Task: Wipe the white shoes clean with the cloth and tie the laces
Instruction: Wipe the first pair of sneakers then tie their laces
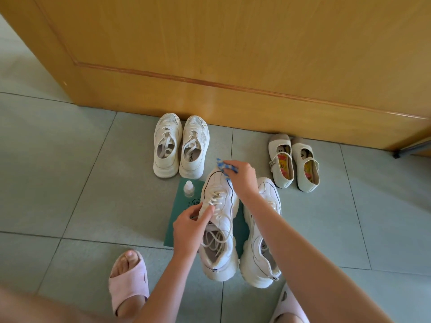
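White shoe (224,219): on green mat (179,226), toe toward the door (233,54); left hand (192,227) curled round its laced middle, gripping; right hand (241,177) at the toe, fingers bunched, pinching blue-and-white cloth (222,166) against it; second white shoe (258,248) just beside, right; small bottle (189,188) near, left.

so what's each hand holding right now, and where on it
The right hand grips a bunched blue-and-white cloth, pressed at the toe of a white sneaker. The left hand holds that sneaker by its side, fingers on the laces.
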The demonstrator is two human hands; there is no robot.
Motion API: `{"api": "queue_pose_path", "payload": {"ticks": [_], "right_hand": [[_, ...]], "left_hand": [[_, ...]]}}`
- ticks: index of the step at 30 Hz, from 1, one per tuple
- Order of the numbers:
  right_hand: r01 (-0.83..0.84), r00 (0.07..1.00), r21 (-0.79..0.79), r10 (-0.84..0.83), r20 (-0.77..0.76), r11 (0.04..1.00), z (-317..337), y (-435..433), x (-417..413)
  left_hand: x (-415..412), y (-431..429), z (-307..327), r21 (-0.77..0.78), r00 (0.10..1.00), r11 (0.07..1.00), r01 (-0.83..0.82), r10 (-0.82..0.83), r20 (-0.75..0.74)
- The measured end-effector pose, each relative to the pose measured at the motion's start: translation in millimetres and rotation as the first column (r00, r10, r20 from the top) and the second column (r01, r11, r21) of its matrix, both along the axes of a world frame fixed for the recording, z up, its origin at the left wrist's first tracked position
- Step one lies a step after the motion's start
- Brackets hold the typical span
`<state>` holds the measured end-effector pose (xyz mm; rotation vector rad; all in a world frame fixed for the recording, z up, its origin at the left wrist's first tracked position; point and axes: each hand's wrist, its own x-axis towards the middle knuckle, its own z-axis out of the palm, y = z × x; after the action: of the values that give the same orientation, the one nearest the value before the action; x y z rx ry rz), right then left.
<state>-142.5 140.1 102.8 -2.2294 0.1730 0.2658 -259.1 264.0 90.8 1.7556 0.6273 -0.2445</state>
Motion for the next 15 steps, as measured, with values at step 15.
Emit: {"api": "queue_pose_path", "payload": {"ticks": [15], "right_hand": [[0.248, 0.967, 0.182, -0.255, 0.015, 0.951, -3, -2, -84]], "left_hand": [[2, 8, -5, -0.068, 1.000, 0.998, -0.010, 0.010, -0.003]]}}
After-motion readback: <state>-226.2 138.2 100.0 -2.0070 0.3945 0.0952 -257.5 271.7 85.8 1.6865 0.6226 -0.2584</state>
